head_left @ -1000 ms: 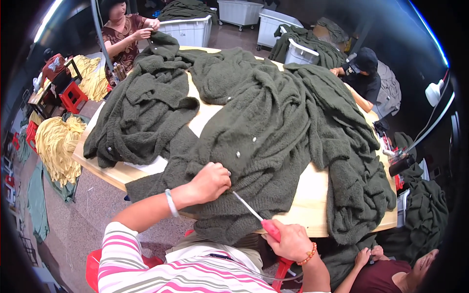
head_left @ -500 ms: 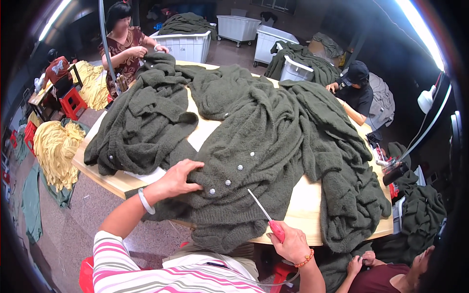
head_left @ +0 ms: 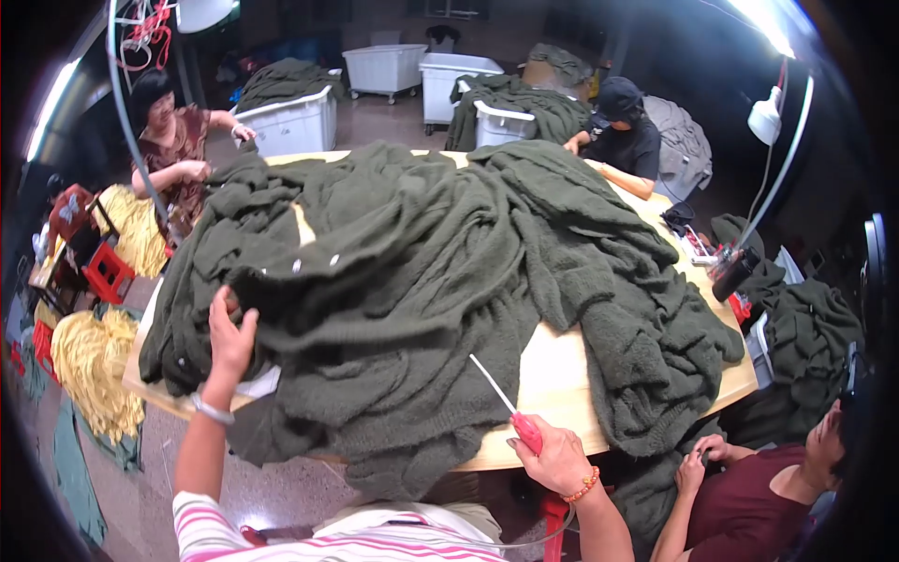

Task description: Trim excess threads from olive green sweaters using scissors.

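A fuzzy dark green knit cardigan (head_left: 375, 393) lies spread in front of me, its near hem hanging over the table edge. Its front edge with small shiny buttons (head_left: 298, 266) is lifted and blurred by motion. Beside that edge is my left hand (head_left: 232, 335), thumb and fingers apart, seemingly not gripping the cloth. My right hand (head_left: 554, 457) is closed round the red handle of a tool (head_left: 493, 384) with a thin pale rod, possibly a soldering iron. Its tip points up and left over the knit. A thin cord runs below that wrist.
More dark green knitwear (head_left: 646, 375) covers the wooden table (head_left: 552, 384) on both sides. Co-workers sit far left, far right and near right. White bins (head_left: 290, 124) stand behind; a yellow garment pile (head_left: 94, 370) lies at left. A black cylinder (head_left: 737, 273) sits at the right edge.
My left hand has moved left from the button edge, and that edge has swung up and away from me. The right hand still holds the tool in nearly the same place. The view has shifted.
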The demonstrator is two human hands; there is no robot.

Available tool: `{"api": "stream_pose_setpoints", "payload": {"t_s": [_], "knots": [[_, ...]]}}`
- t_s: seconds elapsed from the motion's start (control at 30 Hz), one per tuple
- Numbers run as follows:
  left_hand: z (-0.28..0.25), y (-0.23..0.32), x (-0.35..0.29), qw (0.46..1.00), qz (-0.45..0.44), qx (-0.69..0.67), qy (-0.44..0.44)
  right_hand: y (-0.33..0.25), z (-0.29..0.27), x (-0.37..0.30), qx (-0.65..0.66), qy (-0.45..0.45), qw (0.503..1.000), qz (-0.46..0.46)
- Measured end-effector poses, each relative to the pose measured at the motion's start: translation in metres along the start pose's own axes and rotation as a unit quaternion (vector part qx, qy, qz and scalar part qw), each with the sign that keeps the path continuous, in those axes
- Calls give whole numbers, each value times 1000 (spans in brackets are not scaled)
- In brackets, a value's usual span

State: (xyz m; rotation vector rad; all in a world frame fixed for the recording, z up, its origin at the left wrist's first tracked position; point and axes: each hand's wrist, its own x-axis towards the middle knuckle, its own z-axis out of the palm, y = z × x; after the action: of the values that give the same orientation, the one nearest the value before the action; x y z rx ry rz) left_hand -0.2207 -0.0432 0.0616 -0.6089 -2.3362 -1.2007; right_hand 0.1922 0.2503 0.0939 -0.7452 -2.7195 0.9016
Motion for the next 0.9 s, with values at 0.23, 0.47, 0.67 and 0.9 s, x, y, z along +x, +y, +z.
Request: {"api": "stream_pose_setpoints", "payload": {"t_s": [0.23, 0.47, 0.67, 0.9], "knots": [[91, 176, -56, 866, 433, -13, -251, 20, 1, 2, 10, 15, 1000, 25], [193, 159, -37, 910, 233, -118, -323, 23, -6, -10, 22, 16, 998, 54], [80, 198, 12, 666, -221, -591, -398, 34, -11, -10, 60, 42, 995, 63], [27, 93, -78, 699, -278, -388, -532, 10, -6, 15, 62, 7, 998, 19]]}}
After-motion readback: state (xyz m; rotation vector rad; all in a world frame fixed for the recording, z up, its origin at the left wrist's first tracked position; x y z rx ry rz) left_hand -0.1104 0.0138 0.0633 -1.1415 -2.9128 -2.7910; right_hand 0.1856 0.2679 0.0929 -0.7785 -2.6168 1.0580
